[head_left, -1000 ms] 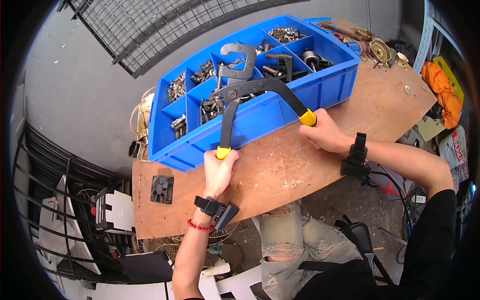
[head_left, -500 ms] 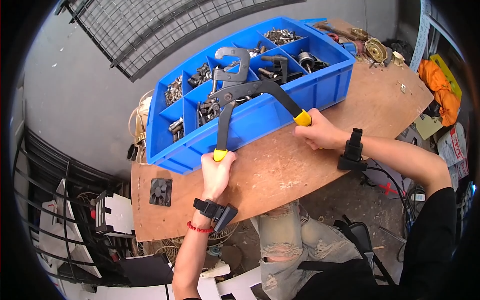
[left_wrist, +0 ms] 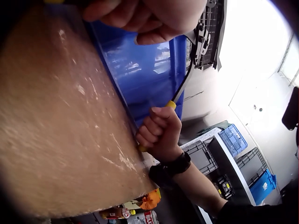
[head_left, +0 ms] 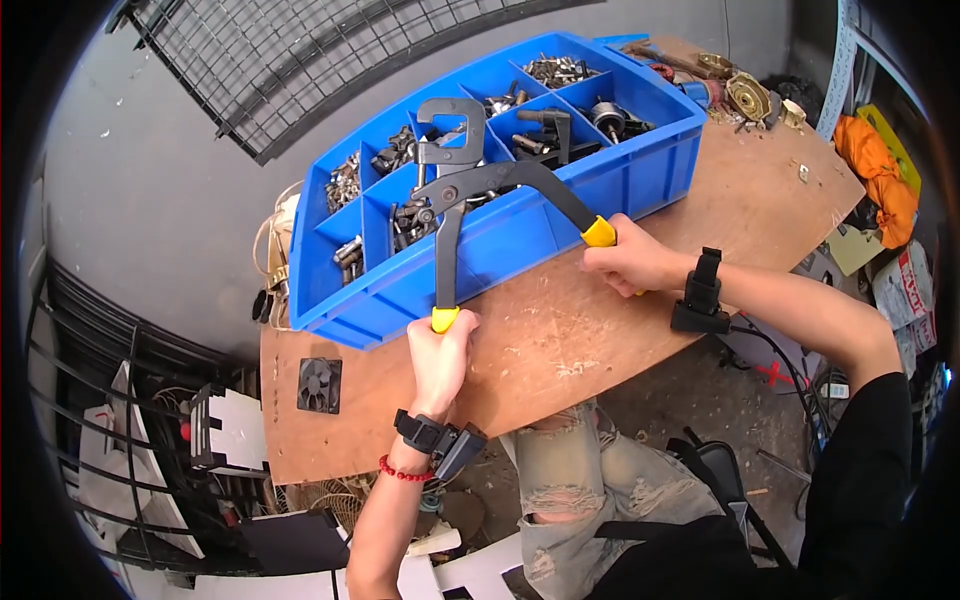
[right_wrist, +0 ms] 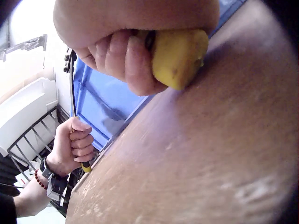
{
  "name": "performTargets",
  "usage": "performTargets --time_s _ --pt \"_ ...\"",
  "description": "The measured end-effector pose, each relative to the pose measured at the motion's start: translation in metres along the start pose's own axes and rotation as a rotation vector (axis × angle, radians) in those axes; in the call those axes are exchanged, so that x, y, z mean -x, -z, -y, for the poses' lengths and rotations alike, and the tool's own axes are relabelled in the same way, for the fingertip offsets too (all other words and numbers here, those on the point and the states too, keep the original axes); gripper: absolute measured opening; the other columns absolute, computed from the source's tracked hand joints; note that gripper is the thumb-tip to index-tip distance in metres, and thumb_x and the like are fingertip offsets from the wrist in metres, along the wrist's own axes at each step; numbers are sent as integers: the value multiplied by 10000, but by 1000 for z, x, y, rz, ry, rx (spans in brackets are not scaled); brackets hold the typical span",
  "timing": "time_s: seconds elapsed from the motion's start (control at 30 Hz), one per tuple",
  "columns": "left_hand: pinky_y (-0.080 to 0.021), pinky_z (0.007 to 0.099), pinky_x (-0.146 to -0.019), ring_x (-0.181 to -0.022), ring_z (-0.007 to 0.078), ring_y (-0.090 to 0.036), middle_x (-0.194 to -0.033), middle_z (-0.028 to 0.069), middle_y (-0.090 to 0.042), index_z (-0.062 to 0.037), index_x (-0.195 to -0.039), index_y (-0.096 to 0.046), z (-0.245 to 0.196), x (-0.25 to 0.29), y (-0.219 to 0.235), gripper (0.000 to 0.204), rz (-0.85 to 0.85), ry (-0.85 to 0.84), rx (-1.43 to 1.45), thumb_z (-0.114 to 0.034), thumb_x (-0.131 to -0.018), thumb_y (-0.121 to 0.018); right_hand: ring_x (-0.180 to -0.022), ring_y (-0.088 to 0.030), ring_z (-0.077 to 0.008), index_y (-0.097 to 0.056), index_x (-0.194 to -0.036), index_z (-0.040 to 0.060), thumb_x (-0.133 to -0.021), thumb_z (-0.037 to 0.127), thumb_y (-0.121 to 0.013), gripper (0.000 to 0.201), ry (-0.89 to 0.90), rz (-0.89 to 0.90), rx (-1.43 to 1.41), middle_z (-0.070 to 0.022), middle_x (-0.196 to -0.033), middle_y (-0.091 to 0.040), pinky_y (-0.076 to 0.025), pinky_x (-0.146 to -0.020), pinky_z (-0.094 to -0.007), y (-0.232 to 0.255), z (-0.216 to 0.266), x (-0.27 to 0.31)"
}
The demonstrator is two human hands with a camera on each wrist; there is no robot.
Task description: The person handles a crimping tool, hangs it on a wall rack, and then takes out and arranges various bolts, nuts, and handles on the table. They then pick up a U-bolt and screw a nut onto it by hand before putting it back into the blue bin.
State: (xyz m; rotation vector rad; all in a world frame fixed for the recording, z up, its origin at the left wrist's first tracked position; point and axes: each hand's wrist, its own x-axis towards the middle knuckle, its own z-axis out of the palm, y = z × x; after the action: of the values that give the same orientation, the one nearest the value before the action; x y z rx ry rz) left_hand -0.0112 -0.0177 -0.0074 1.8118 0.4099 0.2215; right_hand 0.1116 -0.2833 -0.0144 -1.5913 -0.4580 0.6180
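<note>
Both hands hold a black long-handled hand punch with a C-shaped head and yellow grips. Its head stands over the near side of a blue divided bin, overlapping the compartments in the head view. My left hand is curled round the left grip, close in front of the bin. The right hand grips the other handle; its yellow end sticks out of the fist in the right wrist view. The handles stand spread apart in a wide V. Nothing shows between the head's jaws.
Bolts and other metal fittings fill the bin's compartments. A small black fan lies on the wooden table at the left. Brass-coloured parts sit at the back right, and an orange bag is beyond the table's right end.
The two handles have come slightly closer together, the left hand shifting a little toward the right one. Both hands keep their hold.
</note>
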Motion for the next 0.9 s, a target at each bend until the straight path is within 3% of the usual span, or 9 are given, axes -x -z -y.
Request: performTargets --time_s 0.17,0.27,0.9 --pt "-316 268 -419 -440 57 -433 -528 -20 -518 -15 -621 -584 4 -3 4 264 40 -4 -10 -135 -838 -677 -389 -437 -95 -492 -698 53 -862 176 -650 259 18 -31 6 -6 -516 -469 -360 -369 -274 -2 -2 1" --pt "-233 226 -376 -408 29 -336 -541 -67 -424 -72 -673 -559 7 -3 3 247 60 -27 -18 -142 -891 -651 -398 -427 -89 -490 -696 55 -858 177 -666 269 21 -43 6 -1 -522 -462 -351 -372 -271 -3 -3 1" --pt "-230 229 -368 -402 31 -346 -529 -62 -426 -95 -641 -525 8 -4 3 287 55 -45 -11 -147 -889 -661 -396 -424 -87 -497 -741 46 -875 167 -638 229 45 -45 9 5 -523 -460 -352 -368 -272 -4 -2 3"
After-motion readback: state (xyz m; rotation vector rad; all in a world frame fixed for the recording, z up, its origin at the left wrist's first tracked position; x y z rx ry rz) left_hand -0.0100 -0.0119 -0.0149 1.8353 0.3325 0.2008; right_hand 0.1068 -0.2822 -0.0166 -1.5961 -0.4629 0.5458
